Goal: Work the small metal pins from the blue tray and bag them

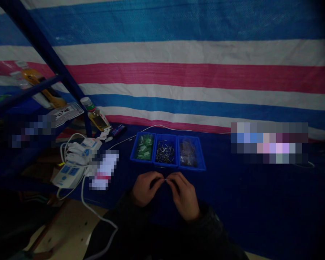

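Observation:
My left hand (147, 187) and my right hand (184, 195) meet fingertip to fingertip above the dark blue table. Both are closed in a pinch around a tiny, thin, shiny piece (166, 179); it is too small to name. Just beyond my hands stand three blue bins side by side. The left bin (132, 156) holds green-looking small bags. Many small metal pins lie loose in the middle bin (165, 165). In the right bin (200, 159) are clear bags with brownish contents.
Left of the bins, white power strips (67, 176) with plugs and cables sit by a blurred-out item. A bottle (97, 117) stands at the back by a blue metal frame (67, 83). A white cable runs behind the bins. A striped sheet (192, 77) hangs behind the table (249, 202).

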Motion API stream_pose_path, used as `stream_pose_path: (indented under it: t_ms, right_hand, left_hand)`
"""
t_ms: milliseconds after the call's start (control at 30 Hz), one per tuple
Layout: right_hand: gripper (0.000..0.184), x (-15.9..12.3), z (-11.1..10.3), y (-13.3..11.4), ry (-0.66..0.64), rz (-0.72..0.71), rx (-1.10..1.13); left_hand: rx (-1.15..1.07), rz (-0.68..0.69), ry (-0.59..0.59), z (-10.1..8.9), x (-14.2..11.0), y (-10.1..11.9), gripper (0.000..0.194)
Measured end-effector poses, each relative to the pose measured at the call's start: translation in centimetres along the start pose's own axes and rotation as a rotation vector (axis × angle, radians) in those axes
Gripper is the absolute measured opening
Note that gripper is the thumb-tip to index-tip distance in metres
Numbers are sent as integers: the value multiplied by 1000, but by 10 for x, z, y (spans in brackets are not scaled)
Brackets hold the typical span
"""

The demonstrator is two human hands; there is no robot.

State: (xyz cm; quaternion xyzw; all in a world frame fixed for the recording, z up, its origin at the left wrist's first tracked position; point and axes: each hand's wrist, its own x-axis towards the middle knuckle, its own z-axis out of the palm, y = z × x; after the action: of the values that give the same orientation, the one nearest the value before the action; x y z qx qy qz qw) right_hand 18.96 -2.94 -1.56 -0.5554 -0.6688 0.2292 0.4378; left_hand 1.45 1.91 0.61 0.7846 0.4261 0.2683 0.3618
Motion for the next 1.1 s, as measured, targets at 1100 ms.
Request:
stream_pose_path:
  t_ms: [1100]
  right_hand:
    - [20,3,-1,-1,3,1,23]
  left_hand:
    - [26,13,-9,-2,0,-1,20]
